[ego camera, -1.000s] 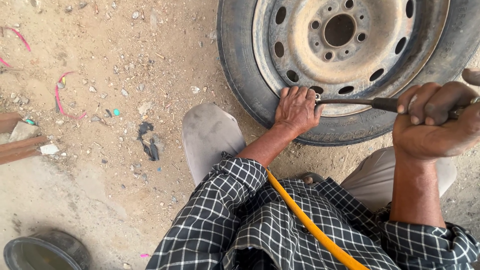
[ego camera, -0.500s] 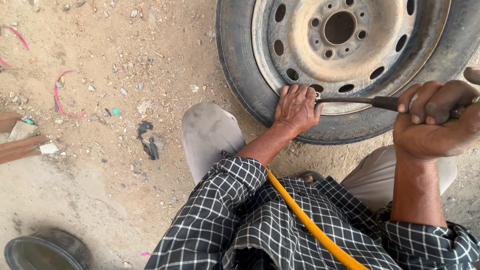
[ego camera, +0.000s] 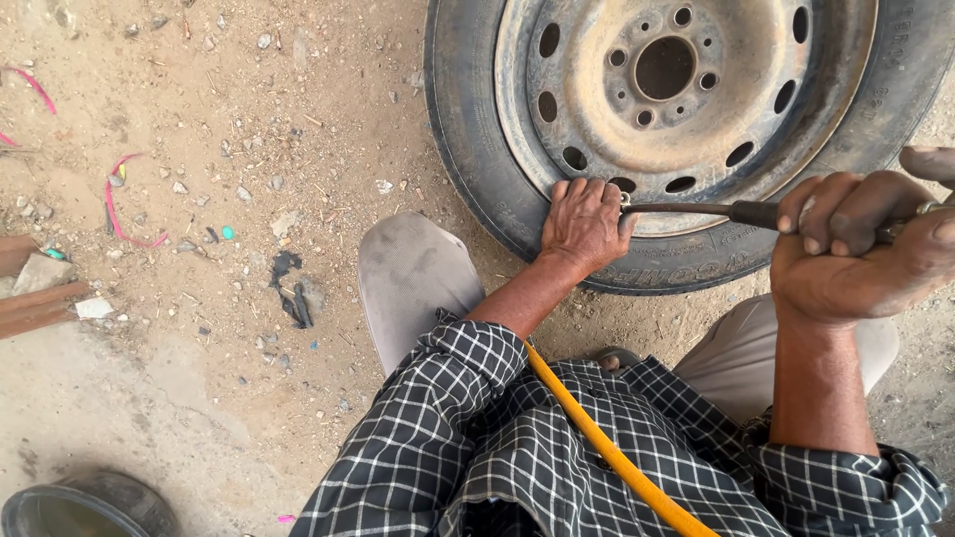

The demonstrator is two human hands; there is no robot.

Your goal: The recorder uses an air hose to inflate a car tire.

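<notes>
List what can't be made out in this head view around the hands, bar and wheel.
- Tip of the metal bar: hidden under the left hand at the rim of the wheel.
- Bar's rear end: covered by the right hand and cut by the right edge.
- Wheel's top and right: outside the picture.
- Yellow hose: both ends unseen, under the checked shirt and past the bottom edge.

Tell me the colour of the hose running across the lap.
Yellow-orange hose; the head view shows it clearly.
</notes>
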